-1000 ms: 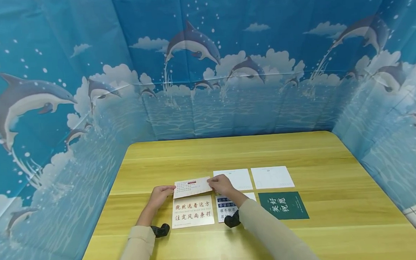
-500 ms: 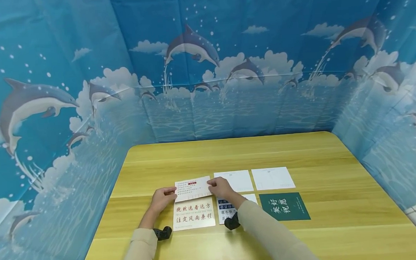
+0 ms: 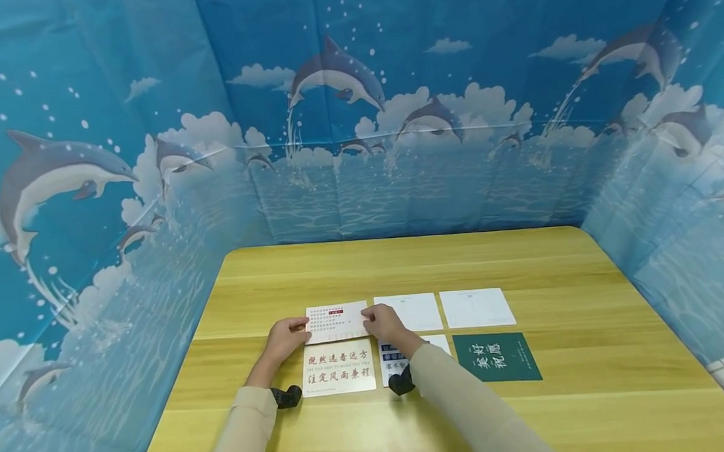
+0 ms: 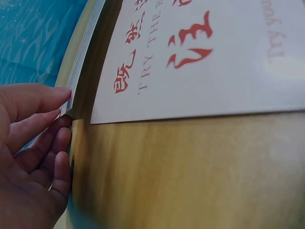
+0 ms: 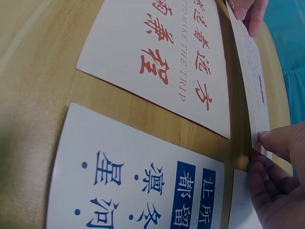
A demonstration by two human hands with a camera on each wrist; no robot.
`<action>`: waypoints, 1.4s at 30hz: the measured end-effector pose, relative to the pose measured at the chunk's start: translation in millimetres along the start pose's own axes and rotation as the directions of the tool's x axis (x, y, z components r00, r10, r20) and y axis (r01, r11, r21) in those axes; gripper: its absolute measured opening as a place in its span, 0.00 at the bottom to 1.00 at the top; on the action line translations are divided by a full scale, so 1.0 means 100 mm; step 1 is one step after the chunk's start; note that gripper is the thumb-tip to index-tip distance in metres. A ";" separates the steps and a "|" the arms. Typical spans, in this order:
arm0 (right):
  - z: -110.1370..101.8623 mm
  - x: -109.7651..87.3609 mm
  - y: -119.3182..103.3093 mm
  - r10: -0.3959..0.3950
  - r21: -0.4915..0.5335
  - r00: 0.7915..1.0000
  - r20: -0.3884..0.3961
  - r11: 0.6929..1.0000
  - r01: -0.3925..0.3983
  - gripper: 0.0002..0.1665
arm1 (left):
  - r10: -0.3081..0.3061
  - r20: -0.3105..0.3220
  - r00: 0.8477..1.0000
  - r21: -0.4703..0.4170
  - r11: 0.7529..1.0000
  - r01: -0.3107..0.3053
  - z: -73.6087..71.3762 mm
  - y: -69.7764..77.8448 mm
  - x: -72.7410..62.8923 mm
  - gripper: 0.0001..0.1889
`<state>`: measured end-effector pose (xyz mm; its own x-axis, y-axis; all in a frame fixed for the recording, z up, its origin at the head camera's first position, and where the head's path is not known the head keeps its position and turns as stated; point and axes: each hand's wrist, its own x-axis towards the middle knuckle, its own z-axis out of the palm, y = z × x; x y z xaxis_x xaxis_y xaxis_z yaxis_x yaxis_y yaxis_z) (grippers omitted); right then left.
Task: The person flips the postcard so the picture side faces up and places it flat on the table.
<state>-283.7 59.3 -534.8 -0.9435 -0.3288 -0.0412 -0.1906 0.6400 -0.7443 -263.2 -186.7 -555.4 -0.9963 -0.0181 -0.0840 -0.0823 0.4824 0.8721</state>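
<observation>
Both hands hold a white postcard [image 3: 336, 323] with lines of small print and a red block. My left hand [image 3: 285, 342] pinches its left edge, and my right hand [image 3: 386, 323] pinches its right edge. From the left wrist view the card [image 4: 86, 52] appears nearly edge-on, by the left fingertips. Just nearer to me lies a cream postcard [image 3: 339, 370] with large red characters. Under the right forearm is a blue-and-white postcard [image 3: 394, 376], partly covered by the arm; its printed characters [image 5: 155, 179] show plainly in the right wrist view.
To the right lies a green postcard [image 3: 498, 357] with white characters. Two white postcards [image 3: 408, 312], [image 3: 478, 308] lie in the back row, the nearer one partly behind the right hand. The wooden table [image 3: 569, 420] meets a blue dolphin curtain [image 3: 396, 183] at its back.
The held postcard stays above the cream one and shows slightly more of its face than a second ago. My left fingers look a little more bent. The other cards lie still.
</observation>
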 end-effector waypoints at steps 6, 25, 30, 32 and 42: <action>-0.01 0.04 0.01 -0.002 -0.040 1.000 0.001 0.999 0.003 0.11 | 0.027 0.021 0.999 0.027 0.999 -0.027 0.03 0.04 0.04 0.22; 0.08 0.09 -0.12 0.056 -0.304 0.997 -0.052 0.950 -0.069 0.22 | 0.046 0.001 0.999 0.142 0.989 -0.045 0.05 0.11 0.12 0.23; 0.08 0.09 -0.14 0.077 -0.317 0.995 -0.058 0.944 -0.091 0.22 | 0.038 -0.004 0.999 0.137 0.990 -0.037 0.05 0.14 0.11 0.22; 0.09 0.08 -0.16 0.086 -0.322 0.995 -0.058 0.942 -0.100 0.22 | 0.043 -0.010 0.999 0.146 0.988 -0.041 0.05 0.15 0.10 0.21; 0.13 0.07 -0.16 0.126 -0.349 0.990 -0.064 0.927 -0.140 0.21 | 0.053 -0.020 0.998 0.195 0.980 -0.048 0.05 0.08 0.07 0.18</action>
<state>-283.2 37.6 -532.0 -0.9754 -0.2005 -0.0917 -0.1387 0.8814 -0.4516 -270.8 -178.7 -551.5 -0.9996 -0.0098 -0.0279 -0.0276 0.6440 0.7645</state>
